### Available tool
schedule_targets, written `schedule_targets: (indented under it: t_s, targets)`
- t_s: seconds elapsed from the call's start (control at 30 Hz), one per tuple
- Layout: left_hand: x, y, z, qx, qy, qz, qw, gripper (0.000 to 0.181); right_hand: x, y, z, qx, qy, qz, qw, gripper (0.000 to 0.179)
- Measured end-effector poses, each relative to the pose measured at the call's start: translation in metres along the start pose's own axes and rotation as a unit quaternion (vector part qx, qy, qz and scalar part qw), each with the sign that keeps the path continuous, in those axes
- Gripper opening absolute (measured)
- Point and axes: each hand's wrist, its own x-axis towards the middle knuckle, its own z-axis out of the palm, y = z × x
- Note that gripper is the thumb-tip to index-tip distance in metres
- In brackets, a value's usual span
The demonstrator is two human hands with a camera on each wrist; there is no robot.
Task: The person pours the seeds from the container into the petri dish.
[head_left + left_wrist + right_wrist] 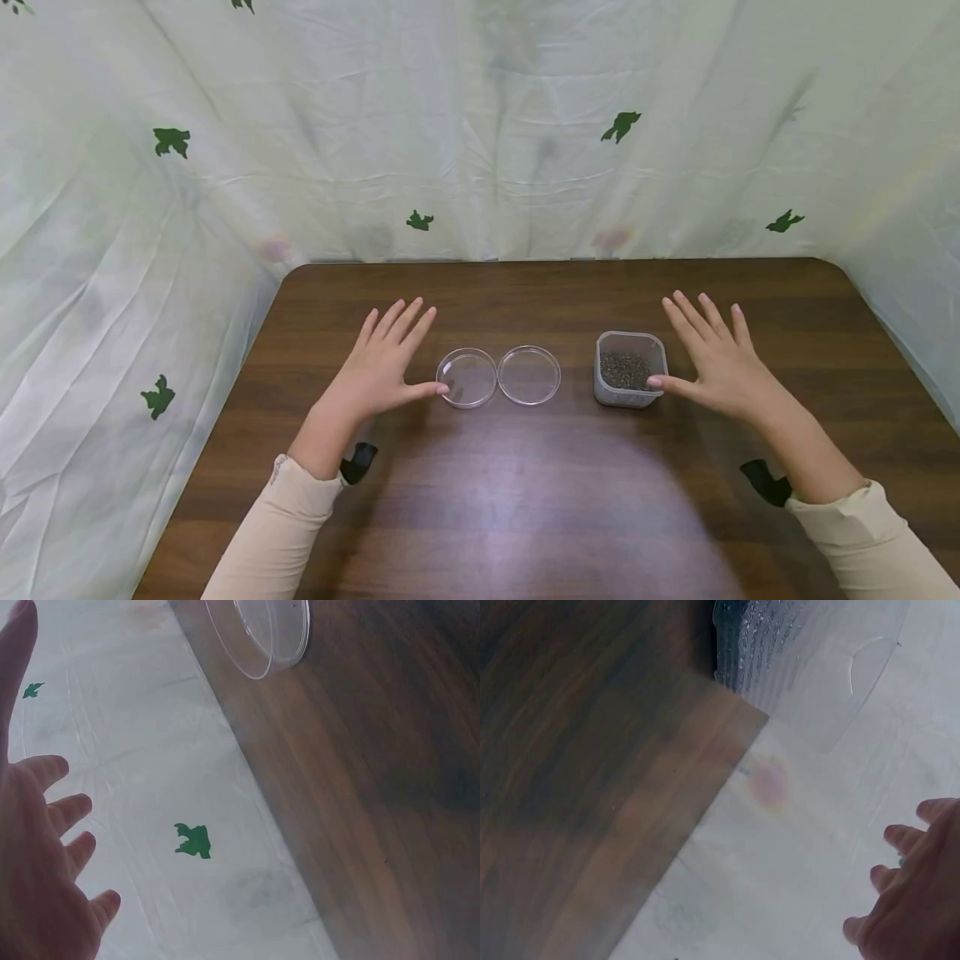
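Tub (621, 398) is standing mouth-up, squarish; dishes (529, 377) are lying flat leftward. My left hand (379, 368) and right hand (722, 367) are flanking all, spread wide, holding nothing.

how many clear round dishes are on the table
2. The left dish is beside the left hand; the right dish is next to it, on the side towards the plastic tub. No others show.

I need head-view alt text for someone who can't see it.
A person's left hand and right hand are spread above a brown table; between them sit two clear round dishes side by side and, nearest the right hand, a tub of dark granules. A pale curtain with green shapes hangs behind.
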Motion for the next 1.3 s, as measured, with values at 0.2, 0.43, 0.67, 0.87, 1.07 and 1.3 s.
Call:
schedule_targets:
  t_s: [0.2, 0.43, 0.67, 0.87, 1.07, 1.3]
  targets:
    - [-0.001, 0.001, 0.008, -0.017, 0.026, 0.021, 0.9993, 0.102, 0.001, 0.0, 0.008, 0.055, 0.032, -0.02, 0.9978, 0.101]
    - [-0.004, 0.003, 0.022, -0.052, 0.06, 0.026, 0.9965, 0.104, 0.005, -0.002, 0.02, 0.127, 0.053, -0.032, 0.99, 0.101]
    - [-0.006, 0.006, 0.036, -0.081, 0.088, 0.017, 0.9927, 0.104, 0.006, -0.005, 0.029, 0.199, 0.045, -0.001, 0.979, 0.1]
    - [-0.009, 0.01, 0.048, -0.116, 0.098, -0.006, 0.9884, 0.103, 0.002, -0.007, 0.039, 0.247, 0.032, 0.045, 0.9674, 0.101]
    - [-0.012, 0.017, 0.062, -0.157, 0.098, -0.048, 0.9814, 0.103, -0.001, -0.007, 0.052, 0.263, 0.038, 0.06, 0.9623, 0.102]
    - [-0.011, 0.022, 0.072, -0.189, 0.095, -0.069, 0.9749, 0.105, -0.002, -0.006, 0.06, 0.28, 0.055, 0.068, 0.956, 0.103]
